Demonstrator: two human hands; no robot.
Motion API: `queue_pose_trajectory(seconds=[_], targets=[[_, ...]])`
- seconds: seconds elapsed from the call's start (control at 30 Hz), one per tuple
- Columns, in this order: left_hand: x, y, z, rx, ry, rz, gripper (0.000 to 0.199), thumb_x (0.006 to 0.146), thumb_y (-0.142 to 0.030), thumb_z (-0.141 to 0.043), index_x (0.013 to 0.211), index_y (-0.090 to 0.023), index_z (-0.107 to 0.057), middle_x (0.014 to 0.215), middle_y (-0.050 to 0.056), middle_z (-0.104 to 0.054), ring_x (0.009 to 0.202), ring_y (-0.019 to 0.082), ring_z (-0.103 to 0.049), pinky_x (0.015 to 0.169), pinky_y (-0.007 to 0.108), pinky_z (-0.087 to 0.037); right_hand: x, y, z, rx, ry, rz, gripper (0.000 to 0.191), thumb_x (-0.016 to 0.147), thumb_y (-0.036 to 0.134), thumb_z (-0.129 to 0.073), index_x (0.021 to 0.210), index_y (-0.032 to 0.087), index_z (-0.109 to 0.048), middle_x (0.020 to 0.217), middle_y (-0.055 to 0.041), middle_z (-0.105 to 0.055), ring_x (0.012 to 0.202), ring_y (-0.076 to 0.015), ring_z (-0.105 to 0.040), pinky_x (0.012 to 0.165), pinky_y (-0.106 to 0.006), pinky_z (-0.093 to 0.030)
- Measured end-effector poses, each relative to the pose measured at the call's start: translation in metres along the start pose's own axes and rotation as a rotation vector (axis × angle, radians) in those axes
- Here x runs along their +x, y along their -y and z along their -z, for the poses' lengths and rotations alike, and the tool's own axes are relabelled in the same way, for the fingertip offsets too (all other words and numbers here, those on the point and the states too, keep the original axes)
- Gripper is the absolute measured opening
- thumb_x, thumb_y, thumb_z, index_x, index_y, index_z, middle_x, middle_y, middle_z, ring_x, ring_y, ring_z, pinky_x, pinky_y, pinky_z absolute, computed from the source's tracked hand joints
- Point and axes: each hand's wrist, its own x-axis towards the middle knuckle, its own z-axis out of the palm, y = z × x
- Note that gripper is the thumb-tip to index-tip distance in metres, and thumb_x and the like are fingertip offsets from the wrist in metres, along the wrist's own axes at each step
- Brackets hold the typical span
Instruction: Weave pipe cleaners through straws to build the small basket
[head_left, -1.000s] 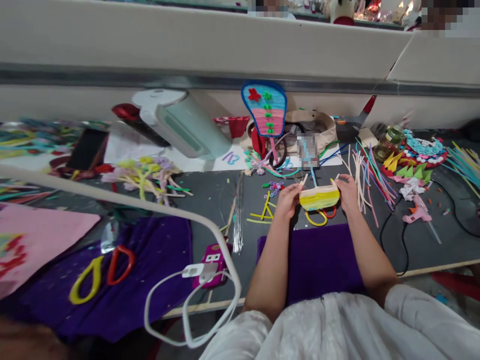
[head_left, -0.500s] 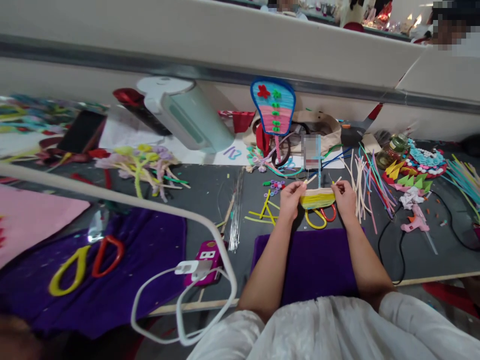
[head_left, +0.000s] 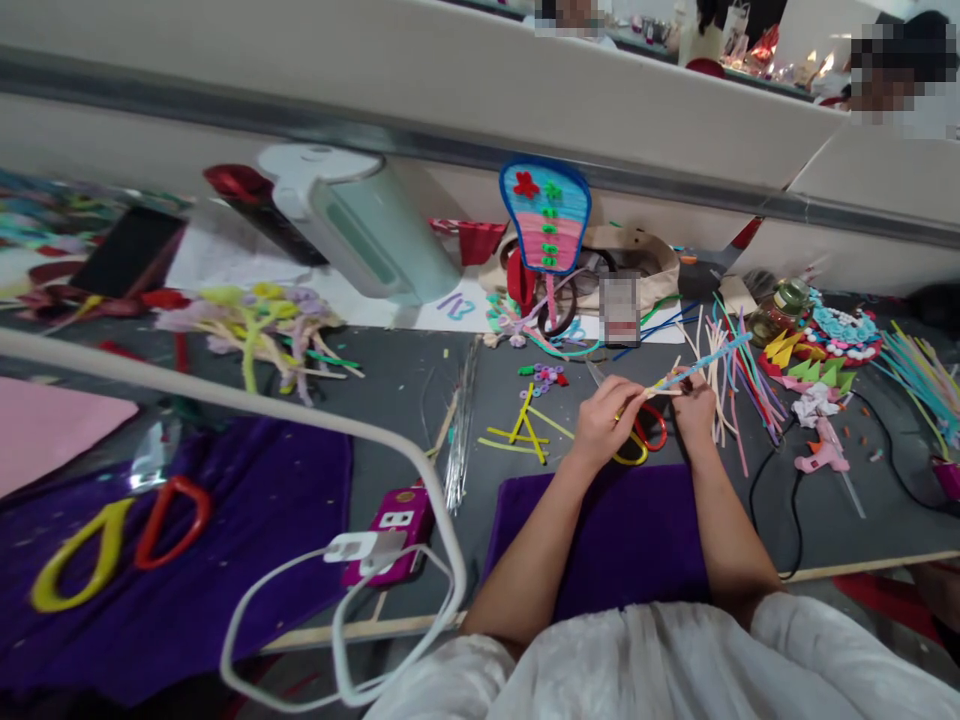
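1. Yellow and cream show on the piece (head_left: 660,387), held edge-on between the hands; a blue stem (head_left: 712,360) slants from it, past the right hand and away from the body
2. Left hand (head_left: 609,415): fingers and thumb closed on the near end of the piece
3. Right hand (head_left: 694,408): fingers bent in at the piece, just under the stem; contact partly hidden, cannot tell whether it grips
4. Nearby: scissors (head_left: 664,432) below and between the hands; yellow strips (head_left: 519,420) left of the left hand; cream strips (head_left: 716,385) just right of the right hand; glue gun (head_left: 823,455) farther right; cloth (head_left: 637,530) between the forearms
5. Handling, judged: very light; fuzzy surface, so unlikely to slip; soft enough to bend or crush under a hard pinch
6. Stem judged springy and a poor lever; pulling on it may strain the join, which is not clearly visible
7. Best hold, judged: light fingertips on the two ends of the body, thumbs nearest the wearer, stem left free
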Motion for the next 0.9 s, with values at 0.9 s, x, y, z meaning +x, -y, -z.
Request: queue_pose_trajectory(seconds=[0.9], targets=[[0.001,0.065,0.013,-0.860,-0.275,1.077,0.040,0.046,-0.037,-0.089,0.072,-0.013,-0.070,0.057,0.000,-0.062,0.049,0.010,-0.053,0.050,0.022,-0.039,-0.001,0.008,-0.006,0.975,0.498,-0.299,0.040,0.066,0.041,-0.078,0.093,0.024,-0.055,0.076,0.0026,-0.064,0.063,-0.0136,-0.060,0.063,-0.028,-0.052]])
